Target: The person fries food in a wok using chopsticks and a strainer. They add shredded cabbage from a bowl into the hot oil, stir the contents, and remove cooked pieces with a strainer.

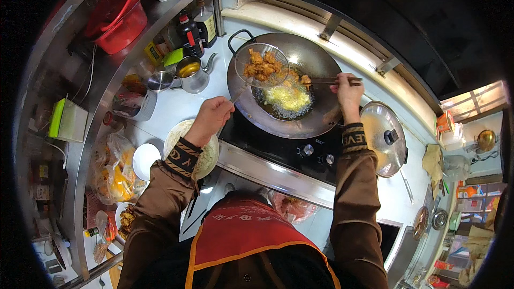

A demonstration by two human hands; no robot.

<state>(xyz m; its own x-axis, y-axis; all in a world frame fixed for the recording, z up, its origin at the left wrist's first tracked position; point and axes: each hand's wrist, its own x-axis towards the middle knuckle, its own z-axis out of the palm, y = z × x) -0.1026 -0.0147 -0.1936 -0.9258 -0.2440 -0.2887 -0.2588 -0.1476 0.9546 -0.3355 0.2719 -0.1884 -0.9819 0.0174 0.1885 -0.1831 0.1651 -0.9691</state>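
My left hand (pixel 213 118) grips the handle of a wire mesh skimmer (pixel 241 76), whose basket sits over the left side of a large wok. Browned fried pieces (pixel 263 65) fill part of the basket. My right hand (pixel 348 92) holds wooden chopsticks (pixel 325 81), their tips at a fried piece (pixel 306 80) near the skimmer's rim. Below, bubbling oil (pixel 289 100) surrounds paler pieces in the wok (pixel 321 116), which stands on a black cooktop (pixel 281 144). Under my left wrist is a bowl of pale batter or flour (pixel 209 156).
A metal oil pot (pixel 194 80) with a spout, a small metal cup (pixel 160 81) and sauce bottles (pixel 188 34) stand left of the wok. A white bowl (pixel 146 162) is near my left sleeve. A glass-lidded pan (pixel 383 140) stands at right; a metal shelf (pixel 104 84) runs along the left.
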